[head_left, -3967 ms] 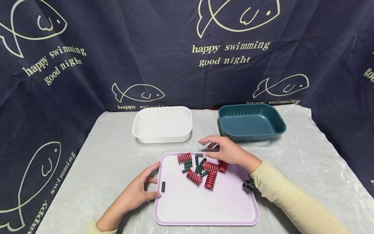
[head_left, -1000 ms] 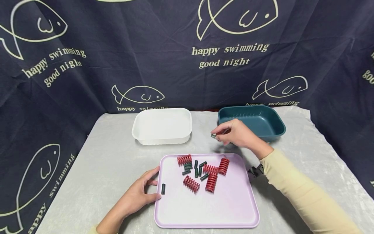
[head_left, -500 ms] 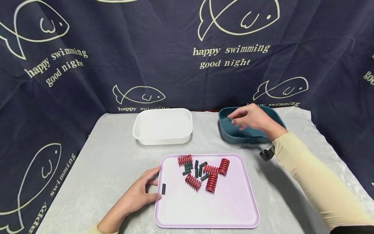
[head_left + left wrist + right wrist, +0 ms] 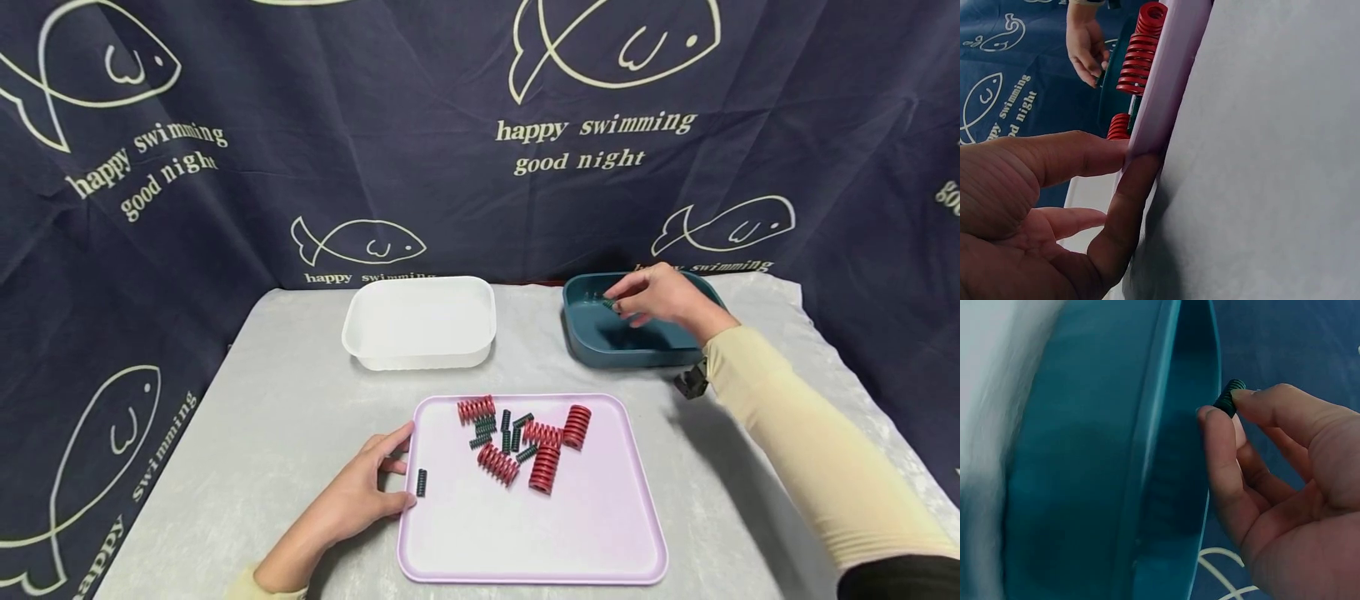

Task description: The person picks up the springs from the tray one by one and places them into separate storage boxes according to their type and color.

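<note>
In the head view my right hand (image 4: pixel 663 296) is over the teal bin (image 4: pixel 637 358), pinching a small dark green spring (image 4: pixel 1230 399) between thumb and fingertip. My left hand (image 4: pixel 367 483) holds the left edge of the lilac tray (image 4: pixel 562 533), thumb and a bent finger at its rim. On the tray lie several thick red springs, one of them a red spring (image 4: pixel 544 468) near the middle. Several thin dark green springs cluster among them, and a lone green spring (image 4: pixel 422 482) lies by the left rim. The left wrist view shows the thumb and finger at the rim.
A white bin (image 4: pixel 420 354) stands at the back left of the grey cloth-covered table (image 4: pixel 262 400), level with the teal bin. A dark blue curtain with fish drawings (image 4: pixel 450 125) hangs close behind both bins and along the sides.
My right hand has lifted a small green spring from near the tray's far edge and carried it right and back over the teal bin. The left hand keeps its place at the tray's edge.
</note>
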The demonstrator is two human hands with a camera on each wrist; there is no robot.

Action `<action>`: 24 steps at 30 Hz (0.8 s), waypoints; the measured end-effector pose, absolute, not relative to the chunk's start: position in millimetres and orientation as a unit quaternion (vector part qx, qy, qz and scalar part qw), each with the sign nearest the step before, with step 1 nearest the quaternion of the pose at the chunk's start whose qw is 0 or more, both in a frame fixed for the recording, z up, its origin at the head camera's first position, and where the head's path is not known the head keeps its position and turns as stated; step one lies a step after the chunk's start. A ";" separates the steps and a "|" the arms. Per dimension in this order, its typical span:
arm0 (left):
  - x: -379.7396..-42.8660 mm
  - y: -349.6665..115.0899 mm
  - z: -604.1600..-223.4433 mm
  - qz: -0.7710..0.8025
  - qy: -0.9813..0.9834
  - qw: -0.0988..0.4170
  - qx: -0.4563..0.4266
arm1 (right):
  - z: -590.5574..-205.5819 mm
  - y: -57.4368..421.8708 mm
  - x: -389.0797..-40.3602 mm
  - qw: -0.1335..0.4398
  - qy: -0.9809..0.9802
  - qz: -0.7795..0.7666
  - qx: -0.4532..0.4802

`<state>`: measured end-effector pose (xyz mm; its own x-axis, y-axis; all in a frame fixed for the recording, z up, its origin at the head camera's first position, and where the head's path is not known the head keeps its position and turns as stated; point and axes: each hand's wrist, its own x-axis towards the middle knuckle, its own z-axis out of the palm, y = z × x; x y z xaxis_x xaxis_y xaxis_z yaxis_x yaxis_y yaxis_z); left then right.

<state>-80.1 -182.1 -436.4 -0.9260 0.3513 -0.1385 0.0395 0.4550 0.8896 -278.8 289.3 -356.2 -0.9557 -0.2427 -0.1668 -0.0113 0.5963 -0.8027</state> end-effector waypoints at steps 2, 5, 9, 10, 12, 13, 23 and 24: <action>-80.1 -181.9 -436.0 0.504 0.842 0.150 0.118 | -359.5 294.0 -282.1 0.132 0.885 -0.441 -0.064; -80.4 -181.4 -436.2 0.497 0.847 0.148 0.115 | -364.8 300.6 -286.0 0.139 0.888 -0.436 -0.053; -80.8 -180.8 -436.7 0.493 0.850 0.149 0.112 | -373.2 307.4 -289.5 0.164 0.881 -0.443 -0.035; -80.8 -180.7 -436.7 0.492 0.850 0.148 0.113 | -375.6 308.9 -290.5 0.171 0.878 -0.446 -0.030; -80.8 -180.8 -436.7 0.492 0.850 0.147 0.113 | -380.2 310.9 -291.7 0.180 0.875 -0.449 -0.019; -80.8 -180.8 -436.6 0.493 0.850 0.146 0.114 | -382.6 312.1 -292.4 0.183 0.875 -0.448 -0.015; -79.6 -180.6 -433.5 0.496 0.848 0.150 0.108 | -394.9 318.5 -295.7 0.209 0.893 -0.397 -0.011; -79.5 -180.5 -433.4 0.495 0.849 0.151 0.105 | -395.0 319.1 -296.1 0.210 0.894 -0.396 -0.010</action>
<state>-79.5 -180.5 -433.4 -0.9322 0.3282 -0.1527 0.0288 0.4876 0.8726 -296.1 319.1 -395.0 -0.9120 -0.1843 -0.3664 0.1479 0.6854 -0.7129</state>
